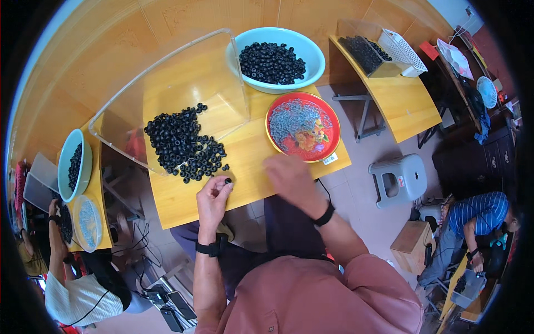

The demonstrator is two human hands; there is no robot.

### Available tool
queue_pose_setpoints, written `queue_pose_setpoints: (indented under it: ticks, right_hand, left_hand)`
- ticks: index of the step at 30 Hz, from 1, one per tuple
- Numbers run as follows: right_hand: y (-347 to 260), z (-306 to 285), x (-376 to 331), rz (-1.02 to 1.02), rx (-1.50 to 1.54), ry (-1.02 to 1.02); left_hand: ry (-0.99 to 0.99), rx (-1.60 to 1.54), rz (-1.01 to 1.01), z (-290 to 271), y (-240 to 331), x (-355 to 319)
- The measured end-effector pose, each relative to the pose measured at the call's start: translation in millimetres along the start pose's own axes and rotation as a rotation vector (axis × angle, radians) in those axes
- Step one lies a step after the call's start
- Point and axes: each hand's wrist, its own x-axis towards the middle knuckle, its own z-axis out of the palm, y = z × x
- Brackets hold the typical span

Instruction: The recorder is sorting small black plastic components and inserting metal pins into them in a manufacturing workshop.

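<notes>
Black ring (227,181) pinched in left hand (213,196) beside red plate's (332,123) white label (330,159).

Left hand (213,195) fingertips pinched; right hand (289,177) blurred, palm down.

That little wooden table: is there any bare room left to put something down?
Bare wood shows between the black ring pile and the red plate, and along the near left edge of the table. The far side is crowded by the clear bin and pale bowl.
</notes>
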Motion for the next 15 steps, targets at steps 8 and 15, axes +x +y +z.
queue_pose_setpoints:
  ticks: [8,15]
  right_hand:
    - [100.4,-74.2,10.0,0.451,-0.46,-0.205]
    - [91.0,-53.1,10.2,0.475,-0.21,-0.32]
  left_hand:
    - [0.072,-0.055,0.069,2.5,0.6,-1.8]
    - [0.082,-0.052,0.072,5.8,1.3,-5.7]
